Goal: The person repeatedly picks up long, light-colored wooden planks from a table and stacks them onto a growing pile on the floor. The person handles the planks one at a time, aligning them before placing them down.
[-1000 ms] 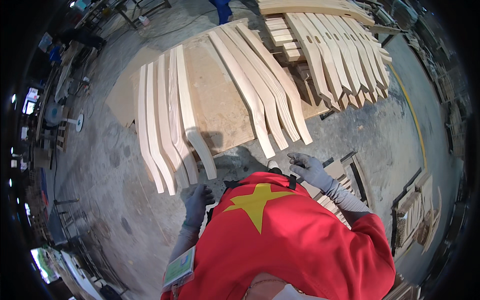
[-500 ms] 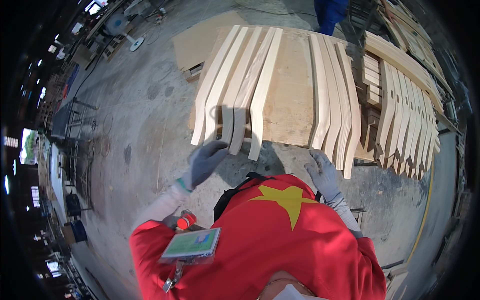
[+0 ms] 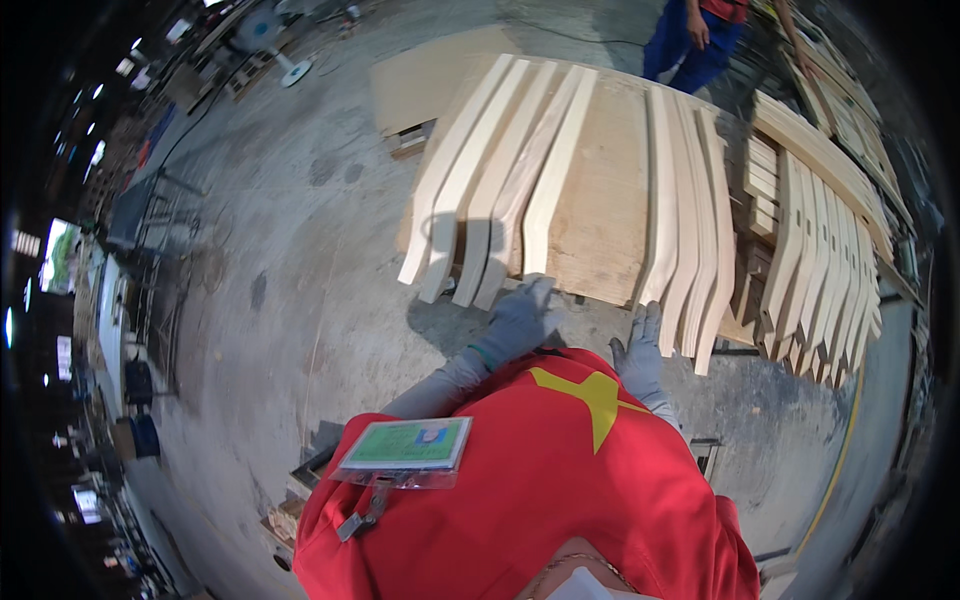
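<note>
Bent pale wooden slats lie in two groups on a plywood-topped table (image 3: 600,200). My left hand (image 3: 522,318), in a grey glove, is at the near end of the rightmost slat (image 3: 555,180) of the left group, its fingers extended against the tip. My gloved right hand (image 3: 643,362) has its fingers stretched out at the near end of the leftmost slat (image 3: 662,200) of the right group. Neither hand is wrapped round a slat. Several other slats (image 3: 465,165) lie to the left, their near ends jutting past the table edge.
On the right stands a stack of bent wooden pieces with slots (image 3: 815,250). A person in blue trousers (image 3: 672,45) stands beyond the table. A cardboard-coloured sheet (image 3: 420,80) lies behind its left side, and a fan (image 3: 295,73) stands at the far left.
My left hand has moved right, from the middle slats of the left group to its rightmost slat. My right hand's fingers have straightened. More of the other person shows.
</note>
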{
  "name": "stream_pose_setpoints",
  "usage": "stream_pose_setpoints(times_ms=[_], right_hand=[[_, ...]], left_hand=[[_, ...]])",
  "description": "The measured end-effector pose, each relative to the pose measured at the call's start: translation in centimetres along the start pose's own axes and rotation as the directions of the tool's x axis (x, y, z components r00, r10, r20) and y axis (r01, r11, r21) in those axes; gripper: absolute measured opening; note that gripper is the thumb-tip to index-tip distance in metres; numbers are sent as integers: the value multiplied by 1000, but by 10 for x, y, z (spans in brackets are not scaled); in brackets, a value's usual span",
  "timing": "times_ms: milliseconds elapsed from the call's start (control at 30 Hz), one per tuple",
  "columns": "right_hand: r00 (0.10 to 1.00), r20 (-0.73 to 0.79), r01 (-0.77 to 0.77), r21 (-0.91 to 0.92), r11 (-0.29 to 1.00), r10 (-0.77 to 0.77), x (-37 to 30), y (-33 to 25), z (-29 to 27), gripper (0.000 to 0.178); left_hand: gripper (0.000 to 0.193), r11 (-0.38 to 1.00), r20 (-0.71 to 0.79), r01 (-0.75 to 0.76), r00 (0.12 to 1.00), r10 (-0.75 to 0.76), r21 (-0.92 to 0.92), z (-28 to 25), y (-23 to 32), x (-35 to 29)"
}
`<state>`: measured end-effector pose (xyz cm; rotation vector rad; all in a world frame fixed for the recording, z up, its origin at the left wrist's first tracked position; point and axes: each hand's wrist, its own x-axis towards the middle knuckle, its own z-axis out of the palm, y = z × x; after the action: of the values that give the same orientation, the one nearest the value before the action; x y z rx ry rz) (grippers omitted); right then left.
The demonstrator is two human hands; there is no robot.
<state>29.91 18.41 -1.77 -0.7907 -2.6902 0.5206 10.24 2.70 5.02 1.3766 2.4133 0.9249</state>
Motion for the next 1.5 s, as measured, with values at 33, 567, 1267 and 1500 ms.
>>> stream_pose_setpoints(times_ms=[33, 567, 1267, 1500], right_hand=[[1000, 3, -12, 5, 1000, 11, -1, 1, -5, 83], [991, -69, -106, 100, 989, 113, 4, -6, -1, 80], [876, 153, -468, 38, 883, 458, 46, -22, -19, 87], [896, 148, -424, 564, 709, 418, 42, 0, -26, 87]], left_hand=[[46, 997, -56, -74, 996, 76, 38, 2, -7, 1], [37, 760, -287, -41, 912, 293, 648, -69, -114, 25], [41, 572, 311, 564, 818, -483, -595, -169, -132, 29], [40, 293, 420, 465, 884, -205, -836, -94, -45, 23]])
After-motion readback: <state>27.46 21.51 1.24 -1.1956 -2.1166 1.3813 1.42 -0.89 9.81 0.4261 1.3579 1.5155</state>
